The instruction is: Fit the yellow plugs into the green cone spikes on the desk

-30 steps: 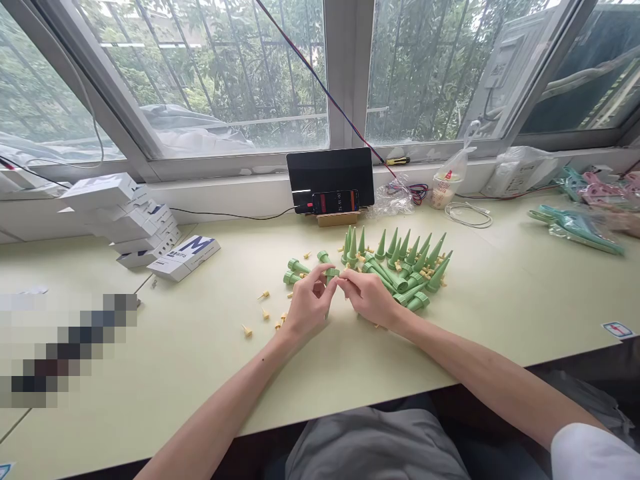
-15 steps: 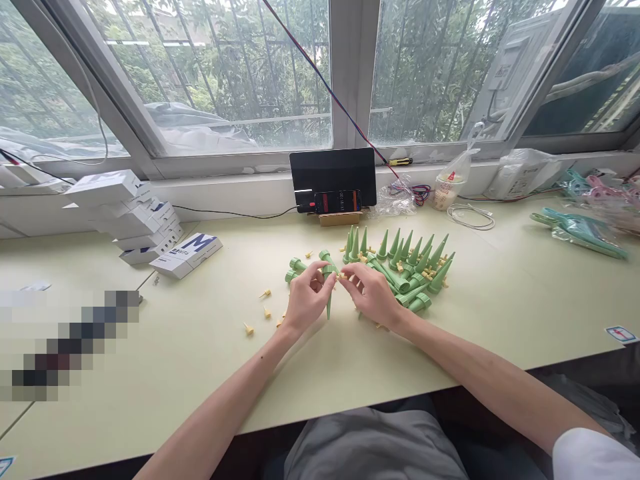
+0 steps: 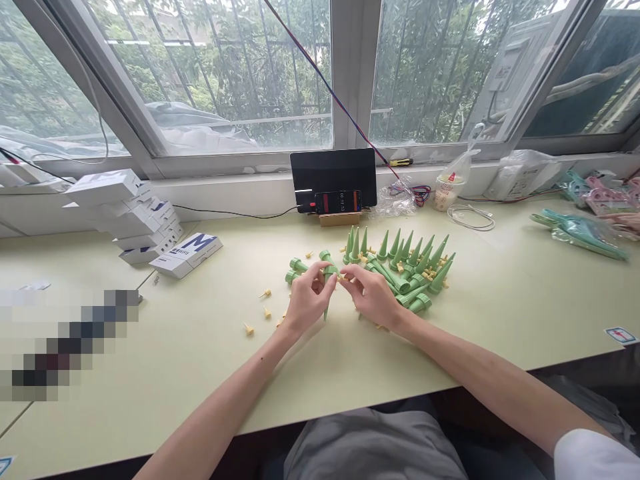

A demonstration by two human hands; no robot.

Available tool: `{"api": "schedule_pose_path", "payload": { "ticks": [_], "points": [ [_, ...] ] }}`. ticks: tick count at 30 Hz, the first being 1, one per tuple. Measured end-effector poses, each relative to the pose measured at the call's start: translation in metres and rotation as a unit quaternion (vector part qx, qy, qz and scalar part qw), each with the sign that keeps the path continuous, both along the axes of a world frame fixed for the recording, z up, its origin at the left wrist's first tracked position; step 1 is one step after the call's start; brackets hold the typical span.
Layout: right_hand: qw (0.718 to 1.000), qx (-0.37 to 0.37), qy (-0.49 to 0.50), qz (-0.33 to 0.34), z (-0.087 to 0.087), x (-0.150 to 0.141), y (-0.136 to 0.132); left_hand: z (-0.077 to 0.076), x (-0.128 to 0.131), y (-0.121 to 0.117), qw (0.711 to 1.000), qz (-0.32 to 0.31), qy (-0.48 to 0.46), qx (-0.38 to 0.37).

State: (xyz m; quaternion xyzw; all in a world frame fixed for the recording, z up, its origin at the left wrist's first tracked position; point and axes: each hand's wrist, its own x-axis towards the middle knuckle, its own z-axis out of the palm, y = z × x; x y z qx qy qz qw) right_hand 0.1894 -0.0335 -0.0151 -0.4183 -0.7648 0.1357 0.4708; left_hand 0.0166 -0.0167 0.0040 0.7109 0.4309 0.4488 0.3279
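Note:
My left hand [image 3: 307, 301] is closed around a green plant watering spike [image 3: 330, 271], cap up, its pointed tip hanging below my fingers. Facing it, my right hand [image 3: 371, 293] pinches a small yellow plastic valve [image 3: 341, 277] against the spike's side; my fingertips hide part of the contact. Behind my left hand lie several green spikes [image 3: 299, 265]. To the right of my right hand, many green spikes stand on their caps, point up [image 3: 383, 245], and others lie on their sides [image 3: 420, 304]. Loose yellow valves [image 3: 249, 329] are scattered left of my left hand.
On the pale table [image 3: 200, 373], a tablet [image 3: 333, 172] and a phone [image 3: 338, 202] stand at the back. White boxes [image 3: 187, 255] are stacked at the left. A bagged drink cup [image 3: 447, 190], a white cable [image 3: 471, 219] and teal plastic items [image 3: 580, 235] sit at the back right.
The held spike's tip has swung slightly left. Both hands stay almost in place, the right still pinching the yellow valve against the spike.

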Motion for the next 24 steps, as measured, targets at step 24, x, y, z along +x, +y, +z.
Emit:
{"api": "schedule_pose_path", "payload": {
  "ticks": [24],
  "points": [
    [0.999, -0.029, 0.008, 0.014, 0.0022, 0.0, -0.0039, -0.0043, -0.0011, 0.0013, 1.0, -0.023, 0.0, 0.015]
  ]
}}
